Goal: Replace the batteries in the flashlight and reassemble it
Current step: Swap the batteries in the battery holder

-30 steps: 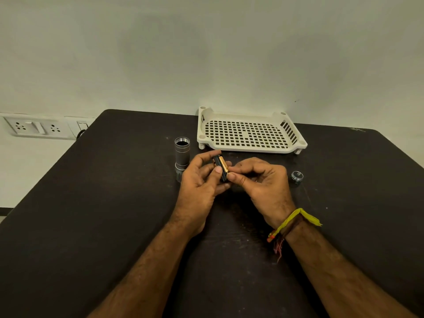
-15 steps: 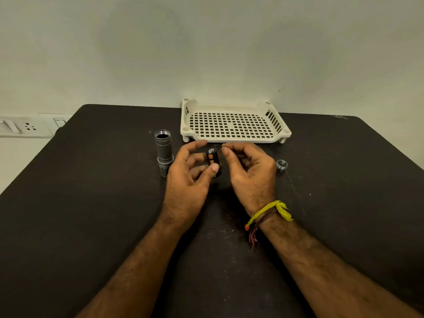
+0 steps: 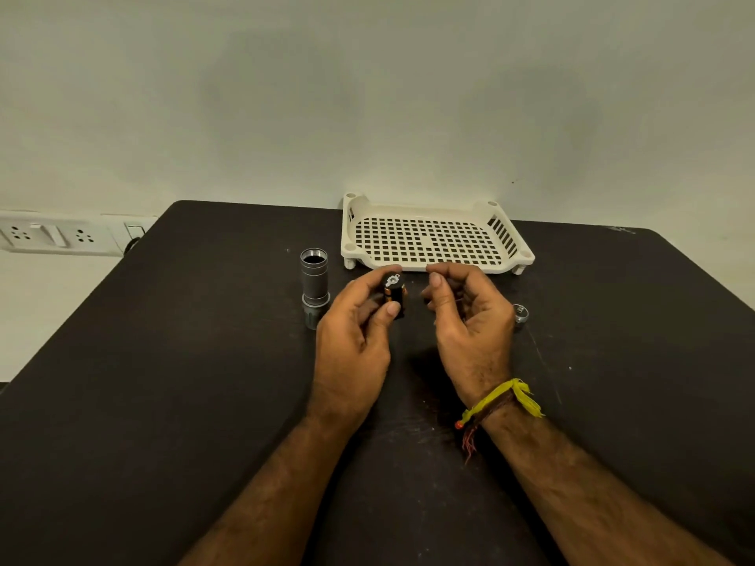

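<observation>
A: Bench (image 3: pixel 163 402) surface is seen as dark, almost black, matte, with pale scuffs and specks scattered near the middle and a faint scratch line on the right. Rounded far corners are shown, and the far edge is set against a plain pale wall (image 3: pixel 367 96).

B: What is mounted on that wall?

A: White sockets and switches (image 3: pixel 53 236) are fixed low on the left, beside the bench's far left corner. A white perforated tray (image 3: pixel 433 239) is placed at the far edge, on short feet.

B: And the task's things?

A: The battery holder (image 3: pixel 394 298), black with orange cells visible, is held upright above the bench, just in front of the tray. The flashlight body (image 3: pixel 314 285) is stood on the bench to its left, open threaded end up. A small metal cap (image 3: pixel 520 313) is laid on the bench at the right, partly hidden behind the right hand.

B: How is each grip described?

A: The holder is pinched by the left hand (image 3: pixel 355 341) between thumb and fingers. The right hand (image 3: pixel 470 320) is kept just beside it, apart from it, fingers loosely curled; nothing can be seen held in it. A yellow thread band (image 3: pixel 502 398) is worn on that wrist
</observation>
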